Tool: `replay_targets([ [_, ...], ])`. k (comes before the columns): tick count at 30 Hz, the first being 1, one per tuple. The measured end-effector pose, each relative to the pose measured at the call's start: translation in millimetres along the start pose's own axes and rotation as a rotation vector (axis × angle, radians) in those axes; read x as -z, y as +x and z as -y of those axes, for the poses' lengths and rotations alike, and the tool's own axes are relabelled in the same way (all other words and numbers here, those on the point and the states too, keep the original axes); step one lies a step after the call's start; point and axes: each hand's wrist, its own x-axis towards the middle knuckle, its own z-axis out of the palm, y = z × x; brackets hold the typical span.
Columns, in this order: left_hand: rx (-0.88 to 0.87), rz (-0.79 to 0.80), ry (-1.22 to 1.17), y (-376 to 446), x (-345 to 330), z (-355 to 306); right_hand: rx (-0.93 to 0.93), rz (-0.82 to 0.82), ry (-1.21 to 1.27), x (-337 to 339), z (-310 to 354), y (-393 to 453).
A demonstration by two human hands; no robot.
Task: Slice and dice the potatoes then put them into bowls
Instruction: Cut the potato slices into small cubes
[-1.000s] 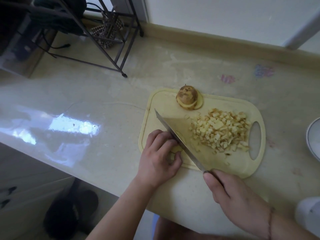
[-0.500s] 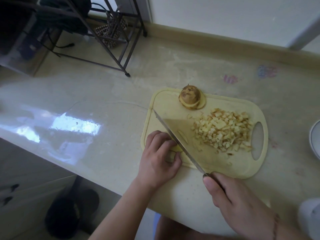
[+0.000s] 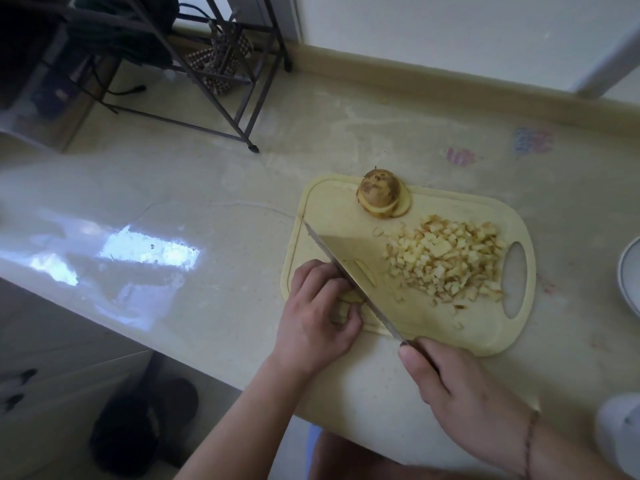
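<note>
1. Countertop [image 3: 214, 188]: pale beige stone look, glossy, with a bright patch of reflected light [image 3: 149, 251] on its left part.
2. Backsplash strip [image 3: 433, 81]: tan, running along the counter's far edge.
3. Wall [image 3: 433, 26]: plain white, above the strip.
4. Wire rack [image 3: 221, 74]: dark metal legs, standing on the counter at far left.
5. Floor [image 3: 52, 393]: light, below the counter edge; a dark object [image 3: 138, 431], possibly a bag, lies on it.

Left hand [image 3: 317, 311]: fingers curled down, knuckles forward, thumb tucked under, forearm reaching in from lower left. Right hand [image 3: 460, 393]: closed in a grip, thumb extended forward, a thin band at the wrist.
</note>
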Motion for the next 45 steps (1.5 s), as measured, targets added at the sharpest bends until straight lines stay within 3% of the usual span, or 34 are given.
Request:
replay_targets([
  [11,-0.023,-0.085,0.025,-5.9,1.1,1.1,0.003,0.01,0.043,6.3,-2.1,-5.4],
  [28,0.007,-0.039,-0.008,-3.6,3.3,0.8,0.007,0.011,-0.007,-2.1,5.5,11.8],
  [38,0.029,-0.133,0.004,-9.4,5.9,1.7,0.001,0.059,0.046,6.3,6.1,0.4],
  [45,0.039,-0.107,-0.03,-8.5,6.3,2.5,0.012,0.065,0.029,4.0,4.2,-5.2],
])
